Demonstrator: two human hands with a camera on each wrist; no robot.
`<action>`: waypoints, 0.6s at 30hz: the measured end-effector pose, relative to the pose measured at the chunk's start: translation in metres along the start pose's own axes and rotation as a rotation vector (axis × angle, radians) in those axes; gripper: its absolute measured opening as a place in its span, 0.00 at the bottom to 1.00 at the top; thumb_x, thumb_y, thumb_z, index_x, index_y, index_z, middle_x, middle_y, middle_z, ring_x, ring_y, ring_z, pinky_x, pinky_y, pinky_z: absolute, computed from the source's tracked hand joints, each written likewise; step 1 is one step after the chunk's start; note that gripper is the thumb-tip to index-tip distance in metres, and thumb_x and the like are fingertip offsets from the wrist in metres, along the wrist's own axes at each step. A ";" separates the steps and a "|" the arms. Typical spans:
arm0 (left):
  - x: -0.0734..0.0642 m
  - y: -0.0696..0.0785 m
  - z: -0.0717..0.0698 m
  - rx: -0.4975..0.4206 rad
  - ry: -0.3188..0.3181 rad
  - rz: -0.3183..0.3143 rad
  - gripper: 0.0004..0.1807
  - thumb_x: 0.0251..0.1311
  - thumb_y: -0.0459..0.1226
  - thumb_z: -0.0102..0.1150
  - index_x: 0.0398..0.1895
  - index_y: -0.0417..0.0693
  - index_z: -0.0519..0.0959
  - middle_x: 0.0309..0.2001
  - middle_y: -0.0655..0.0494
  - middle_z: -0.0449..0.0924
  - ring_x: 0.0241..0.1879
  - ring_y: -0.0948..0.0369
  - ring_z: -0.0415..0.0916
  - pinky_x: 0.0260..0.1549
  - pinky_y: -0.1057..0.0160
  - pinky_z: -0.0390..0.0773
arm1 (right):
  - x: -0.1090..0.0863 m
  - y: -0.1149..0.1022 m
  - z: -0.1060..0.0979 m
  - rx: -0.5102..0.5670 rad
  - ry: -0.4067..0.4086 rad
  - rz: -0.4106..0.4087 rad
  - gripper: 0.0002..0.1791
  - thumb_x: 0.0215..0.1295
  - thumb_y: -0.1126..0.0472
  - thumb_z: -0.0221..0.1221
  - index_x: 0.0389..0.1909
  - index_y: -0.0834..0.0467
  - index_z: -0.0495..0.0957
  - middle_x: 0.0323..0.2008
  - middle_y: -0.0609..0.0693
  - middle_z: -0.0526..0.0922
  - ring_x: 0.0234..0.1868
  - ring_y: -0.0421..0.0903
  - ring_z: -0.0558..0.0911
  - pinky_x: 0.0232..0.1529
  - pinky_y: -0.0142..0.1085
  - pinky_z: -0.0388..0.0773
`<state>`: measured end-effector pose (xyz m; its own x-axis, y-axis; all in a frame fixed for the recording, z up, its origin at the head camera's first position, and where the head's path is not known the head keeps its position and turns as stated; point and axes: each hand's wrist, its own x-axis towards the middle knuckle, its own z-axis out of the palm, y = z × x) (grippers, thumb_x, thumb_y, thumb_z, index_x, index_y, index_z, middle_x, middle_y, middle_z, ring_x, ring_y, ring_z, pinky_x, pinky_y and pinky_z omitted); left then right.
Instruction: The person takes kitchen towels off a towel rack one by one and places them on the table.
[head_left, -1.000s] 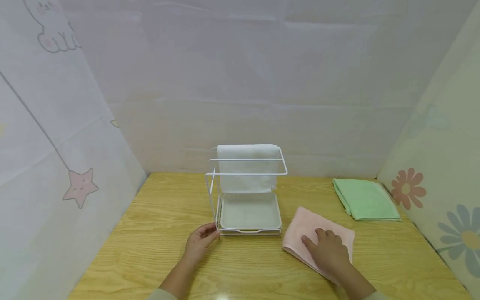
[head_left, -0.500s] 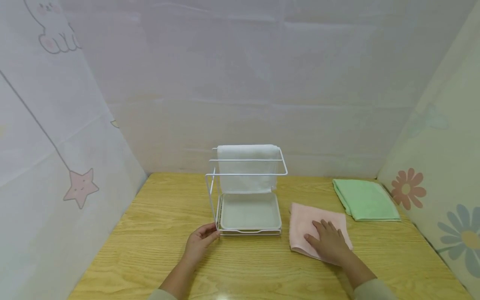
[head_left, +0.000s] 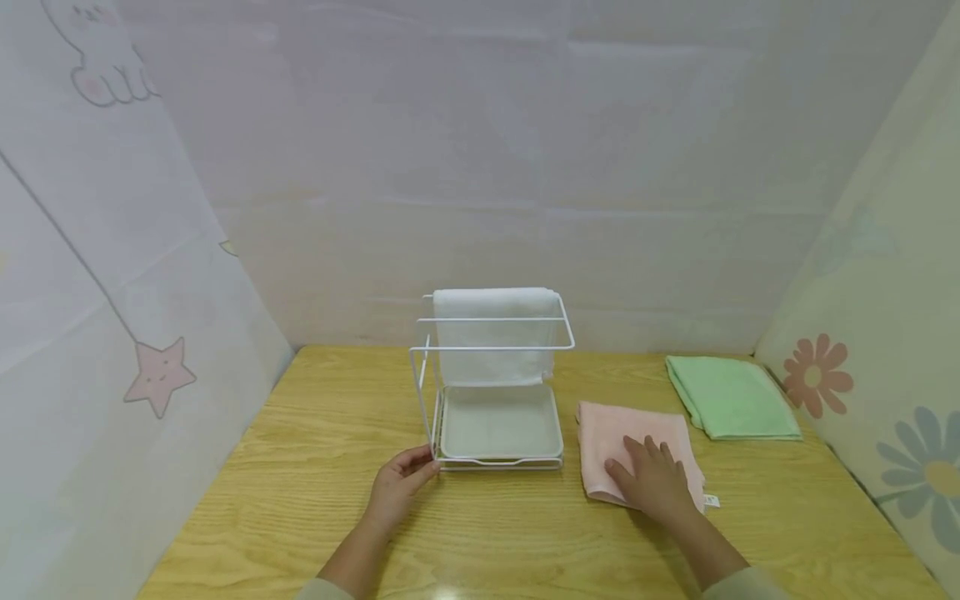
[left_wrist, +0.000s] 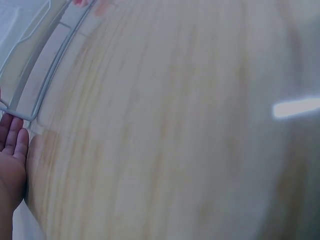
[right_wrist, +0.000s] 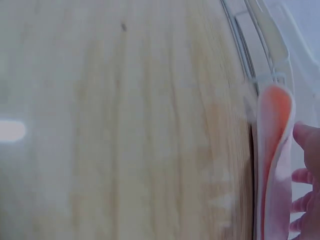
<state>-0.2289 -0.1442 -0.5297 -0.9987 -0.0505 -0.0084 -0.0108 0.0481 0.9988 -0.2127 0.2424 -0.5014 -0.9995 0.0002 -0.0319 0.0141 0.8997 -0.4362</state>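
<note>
Fingers [head_left: 634, 450] of the right hand [head_left: 657, 487] are spread, thumb apart from the rest, resting on top of the pink cloth [head_left: 603, 442]. No pinch on it that I can see. Left hand [head_left: 396, 493] pinches the white rack [head_left: 487, 348] at its front-left base corner, thumb toward the near side.

Key relation: pink cloth sits just right of the rack, not touching it, directly under the right fingers; so the rack is off to the left of them. Right hand is the nearer one by far; left is across on the rack's other side. Cloth is flat on the table [head_left: 315, 433], slightly turned relative to the rack. Outline is close to square, partly covered by the hand, so I can't call a long axis. Right wrist view shows doubled layers with a rounded fold at the rack end. Small white tag [head_left: 712, 501] sticks out on the side away from the rack.

Containers: shallow white tray [head_left: 500, 421] sits level in the rack's base, pale floor visible inside the rim. White cloth [head_left: 495, 304] hangs over the rack's rear bar; can't tell if its lower edge touches the tray.

Green cloth [head_left: 735, 400]: folded flat, well right of the rack and farther back than the pink one.
</note>
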 end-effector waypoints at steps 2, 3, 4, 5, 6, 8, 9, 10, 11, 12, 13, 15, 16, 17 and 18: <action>0.000 0.000 -0.001 0.002 0.001 -0.007 0.21 0.60 0.32 0.65 0.54 0.29 0.77 0.51 0.38 0.82 0.41 0.71 0.78 0.42 0.75 0.79 | -0.006 -0.010 0.001 0.013 -0.017 0.035 0.42 0.71 0.34 0.46 0.71 0.64 0.62 0.71 0.76 0.52 0.71 0.79 0.46 0.64 0.76 0.43; 0.000 0.000 -0.001 0.006 0.001 -0.008 0.21 0.60 0.32 0.65 0.54 0.30 0.77 0.51 0.38 0.82 0.41 0.71 0.78 0.42 0.75 0.79 | -0.009 -0.015 0.002 0.021 -0.033 0.054 0.44 0.70 0.32 0.45 0.71 0.64 0.60 0.72 0.76 0.49 0.71 0.79 0.44 0.64 0.76 0.41; 0.000 0.000 -0.001 0.009 0.000 -0.010 0.21 0.60 0.33 0.65 0.55 0.30 0.77 0.51 0.39 0.82 0.41 0.71 0.78 0.42 0.75 0.79 | -0.012 -0.019 0.003 0.029 -0.050 0.073 0.45 0.69 0.31 0.44 0.72 0.63 0.59 0.73 0.76 0.47 0.72 0.78 0.43 0.64 0.77 0.40; 0.000 0.000 -0.001 0.010 -0.001 -0.011 0.21 0.60 0.33 0.65 0.55 0.30 0.77 0.51 0.39 0.82 0.41 0.71 0.78 0.42 0.75 0.79 | -0.014 -0.023 0.004 0.033 -0.066 0.092 0.47 0.68 0.29 0.43 0.73 0.62 0.58 0.73 0.75 0.45 0.72 0.78 0.41 0.64 0.77 0.39; 0.000 0.000 -0.001 0.011 -0.002 -0.010 0.21 0.60 0.33 0.65 0.55 0.30 0.77 0.52 0.39 0.82 0.41 0.71 0.78 0.42 0.75 0.79 | -0.016 -0.026 0.004 0.047 -0.087 0.112 0.48 0.68 0.28 0.42 0.74 0.61 0.55 0.74 0.74 0.43 0.72 0.78 0.39 0.63 0.77 0.37; -0.001 0.000 -0.001 0.007 -0.004 -0.012 0.21 0.60 0.32 0.64 0.55 0.30 0.77 0.52 0.38 0.81 0.41 0.71 0.78 0.42 0.75 0.79 | -0.019 -0.031 0.006 0.065 -0.112 0.142 0.49 0.67 0.27 0.42 0.76 0.59 0.52 0.74 0.73 0.39 0.72 0.77 0.36 0.62 0.79 0.35; -0.001 0.001 -0.001 0.004 -0.005 -0.014 0.21 0.60 0.32 0.64 0.55 0.30 0.77 0.52 0.38 0.81 0.41 0.71 0.78 0.43 0.75 0.79 | -0.020 -0.033 0.007 0.068 -0.119 0.151 0.49 0.67 0.28 0.42 0.76 0.59 0.51 0.75 0.73 0.38 0.72 0.77 0.36 0.61 0.80 0.35; -0.001 0.001 -0.001 0.001 -0.006 -0.016 0.21 0.60 0.32 0.64 0.55 0.30 0.77 0.53 0.38 0.81 0.41 0.71 0.78 0.43 0.75 0.79 | -0.020 -0.033 0.008 0.069 -0.122 0.157 0.49 0.67 0.28 0.42 0.77 0.58 0.50 0.75 0.73 0.37 0.72 0.77 0.35 0.61 0.80 0.34; -0.001 0.001 -0.001 0.000 -0.007 -0.017 0.21 0.60 0.32 0.64 0.55 0.30 0.76 0.53 0.38 0.81 0.41 0.71 0.78 0.43 0.75 0.79 | -0.021 -0.034 0.009 0.072 -0.123 0.159 0.49 0.68 0.28 0.43 0.77 0.58 0.49 0.75 0.73 0.36 0.72 0.77 0.34 0.60 0.81 0.34; -0.001 0.001 -0.001 0.000 -0.008 -0.018 0.21 0.60 0.32 0.64 0.55 0.29 0.76 0.53 0.37 0.81 0.41 0.71 0.78 0.43 0.75 0.78 | -0.020 -0.034 0.010 0.070 -0.123 0.156 0.49 0.68 0.29 0.43 0.77 0.58 0.48 0.75 0.73 0.35 0.72 0.77 0.34 0.60 0.81 0.34; -0.001 0.002 -0.001 -0.001 -0.008 -0.021 0.21 0.60 0.32 0.64 0.55 0.30 0.76 0.53 0.37 0.81 0.41 0.71 0.78 0.43 0.75 0.78 | -0.020 -0.033 0.011 0.063 -0.120 0.151 0.48 0.68 0.29 0.44 0.77 0.58 0.48 0.75 0.73 0.36 0.72 0.77 0.34 0.59 0.81 0.34; -0.001 0.002 -0.001 0.001 -0.006 -0.023 0.21 0.61 0.32 0.64 0.55 0.29 0.76 0.53 0.37 0.81 0.41 0.71 0.78 0.43 0.75 0.78 | -0.018 -0.031 0.013 0.046 -0.125 0.143 0.49 0.68 0.30 0.45 0.77 0.58 0.47 0.75 0.73 0.35 0.72 0.77 0.33 0.60 0.81 0.33; -0.001 0.002 -0.001 0.001 -0.006 -0.024 0.21 0.61 0.32 0.64 0.55 0.29 0.76 0.53 0.37 0.81 0.41 0.71 0.78 0.43 0.76 0.78 | -0.017 -0.030 0.014 0.039 -0.128 0.136 0.49 0.68 0.30 0.45 0.77 0.57 0.46 0.75 0.72 0.35 0.72 0.77 0.33 0.60 0.81 0.32; -0.001 0.002 -0.001 0.002 -0.005 -0.024 0.21 0.61 0.32 0.64 0.55 0.29 0.76 0.53 0.37 0.81 0.41 0.71 0.78 0.42 0.76 0.78 | -0.016 -0.028 0.014 0.034 -0.128 0.127 0.49 0.68 0.30 0.46 0.77 0.57 0.46 0.75 0.72 0.35 0.73 0.77 0.33 0.60 0.80 0.32; -0.001 0.002 -0.001 0.001 -0.004 -0.024 0.21 0.61 0.32 0.64 0.55 0.29 0.76 0.53 0.38 0.81 0.41 0.71 0.78 0.42 0.76 0.78 | -0.014 -0.027 0.015 0.026 -0.132 0.121 0.48 0.68 0.30 0.46 0.77 0.57 0.46 0.75 0.72 0.35 0.73 0.76 0.33 0.61 0.80 0.31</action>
<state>-0.2279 -0.1447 -0.5280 -0.9984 -0.0473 -0.0325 -0.0348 0.0482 0.9982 -0.1982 0.2120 -0.5025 -0.9780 0.0493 -0.2028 0.1369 0.8851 -0.4449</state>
